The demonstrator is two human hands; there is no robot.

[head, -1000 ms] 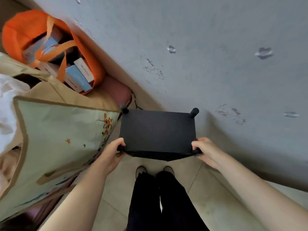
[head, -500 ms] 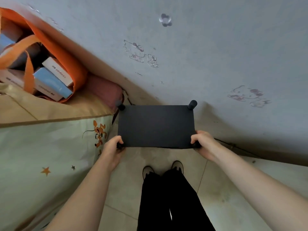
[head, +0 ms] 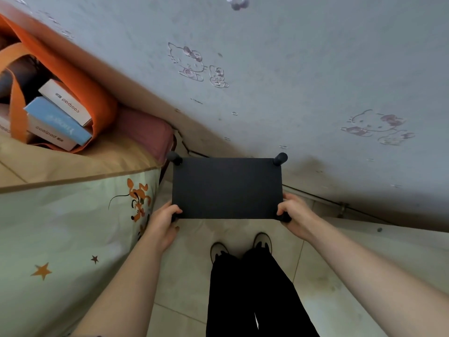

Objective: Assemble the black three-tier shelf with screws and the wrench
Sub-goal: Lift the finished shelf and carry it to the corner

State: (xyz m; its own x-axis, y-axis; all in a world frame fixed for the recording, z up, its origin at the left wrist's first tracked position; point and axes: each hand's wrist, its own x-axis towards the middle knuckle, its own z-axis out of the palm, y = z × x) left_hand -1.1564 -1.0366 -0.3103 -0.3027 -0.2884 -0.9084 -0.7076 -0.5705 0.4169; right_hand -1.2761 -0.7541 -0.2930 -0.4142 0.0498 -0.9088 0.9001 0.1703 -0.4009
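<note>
- Black shelf (head: 227,188) seen from straight above at the centre of the view, only its flat top panel showing, lower tiers hidden beneath it.
- Two rounded post caps at the far corners: one at 11 o'clock of the panel (head: 174,158), one at 1 o'clock (head: 280,158).
- Left hand (head: 163,221) closed round the near-left corner at 7 o'clock of the panel, thumb on the top edge, fingers wrapped below over a dark post end.
- Right hand (head: 292,214) closed round the near-right corner at 5 o'clock, thumb resting on the panel's edge, fingers curled over a black post end.
- Cannot tell whether the shelf stands on the floor (head: 184,276) or hangs lifted in the grip.
- Grey-blue wall (head: 303,81) with cartoon-cat stickers at 12 o'clock of the shelf, close behind its far edge.
- Pale green cloth (head: 73,239) printed with a cartoon dog and stars at 9 o'clock, just beside the left hand.
- Orange bag (head: 92,93) holding boxes at 10 o'clock, well apart from the shelf.
- Pink cushion-like edge (head: 145,127) between the bag and the shelf's far-left post.
- Black trouser legs (head: 243,288) and two shoes (head: 218,250) at 6 o'clock, on pale tiles, just near of the panel.
</note>
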